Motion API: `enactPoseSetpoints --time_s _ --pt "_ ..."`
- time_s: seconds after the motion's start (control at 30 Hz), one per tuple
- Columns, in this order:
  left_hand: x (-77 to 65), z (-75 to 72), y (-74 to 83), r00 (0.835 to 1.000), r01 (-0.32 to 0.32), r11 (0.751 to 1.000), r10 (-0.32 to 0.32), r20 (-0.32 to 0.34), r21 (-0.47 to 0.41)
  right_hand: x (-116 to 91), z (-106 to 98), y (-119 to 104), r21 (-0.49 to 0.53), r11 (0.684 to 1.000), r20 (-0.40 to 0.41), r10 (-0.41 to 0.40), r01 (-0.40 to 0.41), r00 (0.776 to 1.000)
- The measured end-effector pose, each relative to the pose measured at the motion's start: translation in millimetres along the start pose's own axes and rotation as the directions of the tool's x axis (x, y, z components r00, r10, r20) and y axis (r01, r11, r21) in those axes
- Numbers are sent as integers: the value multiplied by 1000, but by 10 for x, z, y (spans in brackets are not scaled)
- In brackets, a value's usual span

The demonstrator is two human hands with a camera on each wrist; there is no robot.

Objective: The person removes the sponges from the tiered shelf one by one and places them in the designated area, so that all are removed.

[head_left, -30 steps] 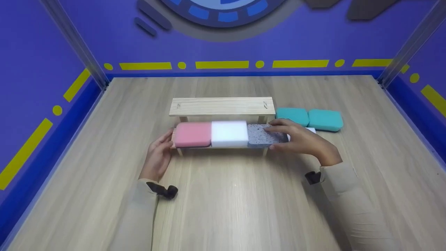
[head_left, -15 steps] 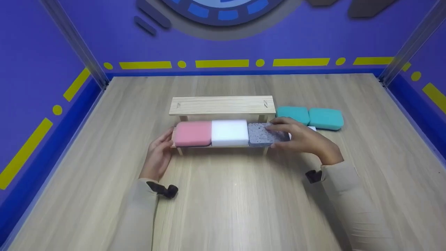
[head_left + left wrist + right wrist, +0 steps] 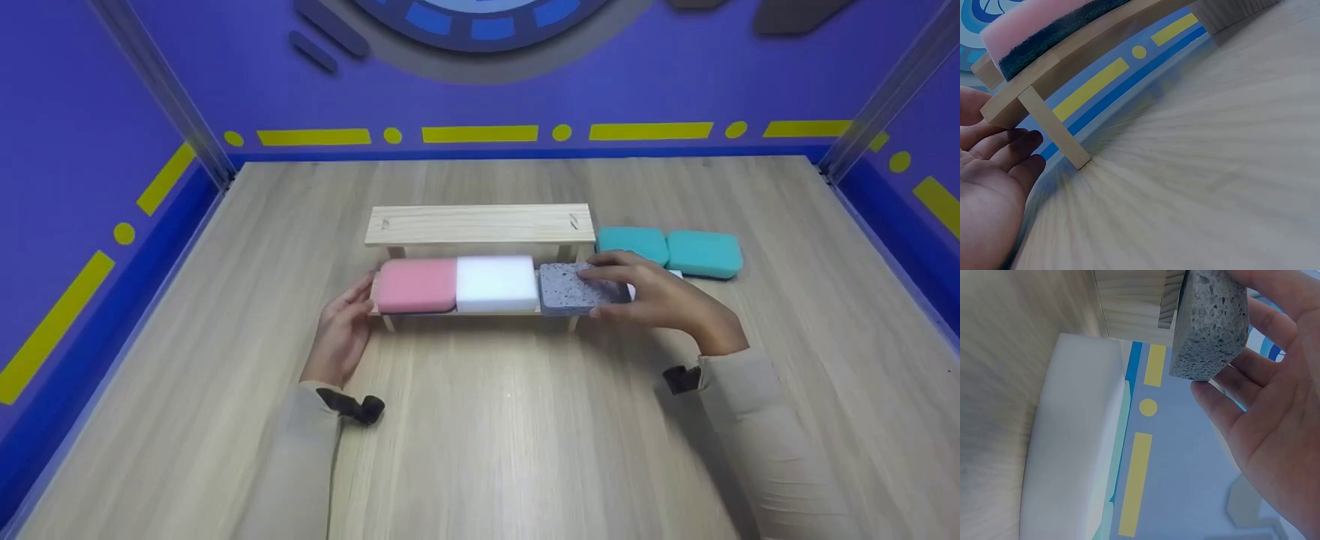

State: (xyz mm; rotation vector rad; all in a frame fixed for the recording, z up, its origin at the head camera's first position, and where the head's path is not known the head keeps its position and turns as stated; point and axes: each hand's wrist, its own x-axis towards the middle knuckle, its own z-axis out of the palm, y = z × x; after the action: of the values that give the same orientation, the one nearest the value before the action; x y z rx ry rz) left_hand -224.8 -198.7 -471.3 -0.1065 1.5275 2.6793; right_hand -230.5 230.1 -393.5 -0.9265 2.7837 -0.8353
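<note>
A stepped wooden rack stands in the middle of the table. On its front step a pink sponge with a dark green underside lies against a white sponge. To their right is a grey, pitted sponge, set off from the white one by a narrow gap. My right hand grips this grey sponge by its right end, fingers at the back and thumb at the front. My left hand holds the left end of the front step; in the left wrist view its fingers curl just below the wood.
Two teal sponges lie side by side on the table at the right of the rack. Another white sponge lies on the table beneath my right hand. Blue walls with yellow marks bound the back and sides.
The grey sponge has shifted slightly right with my right hand, opening a thin gap beside the white sponge. My left hand keeps its place at the rack's end.
</note>
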Motion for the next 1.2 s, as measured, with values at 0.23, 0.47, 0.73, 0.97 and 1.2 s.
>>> enactPoseSetpoints --time_s 0.23,0.47,0.73,0.97,1.2 --pt "-7 0 1 1000 -4 1000 4 8 -7 -24 -15 17 -4 1000 -19 -13 13 1000" --pt "-7 3 5 1000 -5 1000 5 23 3 -57 -34 39 -36 999 -41 -20 19 999" --pt "-6 1 -4 1000 0 1000 0 7 12 -95 -60 55 -26 1000 -49 -19 17 999" --pt "-7 8 1 1000 11 999 -11 -4 36 -155 -117 84 -8 1000 -59 -22 22 998" --pt "-10 10 6 1000 -1 999 1 -2 38 -195 -151 110 -22 999 -80 -27 25 996"
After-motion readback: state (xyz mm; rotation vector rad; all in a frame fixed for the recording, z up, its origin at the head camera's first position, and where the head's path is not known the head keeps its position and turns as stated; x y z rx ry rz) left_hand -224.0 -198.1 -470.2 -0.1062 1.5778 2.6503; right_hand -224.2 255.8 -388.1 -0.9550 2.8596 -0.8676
